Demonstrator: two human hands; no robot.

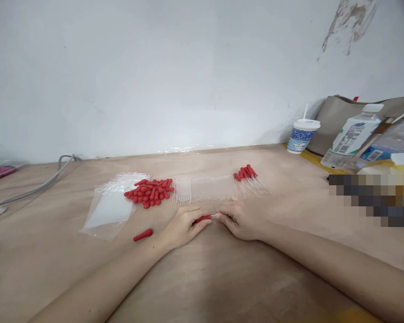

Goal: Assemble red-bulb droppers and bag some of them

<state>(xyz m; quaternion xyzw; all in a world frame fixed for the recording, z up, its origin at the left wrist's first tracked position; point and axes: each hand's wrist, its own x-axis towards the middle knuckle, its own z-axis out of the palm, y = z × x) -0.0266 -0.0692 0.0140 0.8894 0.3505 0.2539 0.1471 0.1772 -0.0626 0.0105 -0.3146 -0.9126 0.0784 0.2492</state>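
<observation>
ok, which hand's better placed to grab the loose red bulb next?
Left, I'd say: the loose bulb lies nearer the left hand, though that would first need to release its held bulb. The right hand, pinching a tube, is farther off.

The red bulbs (150, 194) look like smooth matt rubber. The thin tubes (207, 187) are clear and glossy, glass or plastic, can't tell which. Baggies (112, 206) are shiny see-through plastic. Bench (175, 282) is smooth brown with a dull sheen. Wall (155, 80) is mostly matt, kinda rough where it's peeling. Bottle (353, 137): clear glossy plastic, paper-looking cup (300, 138) nearby.
</observation>
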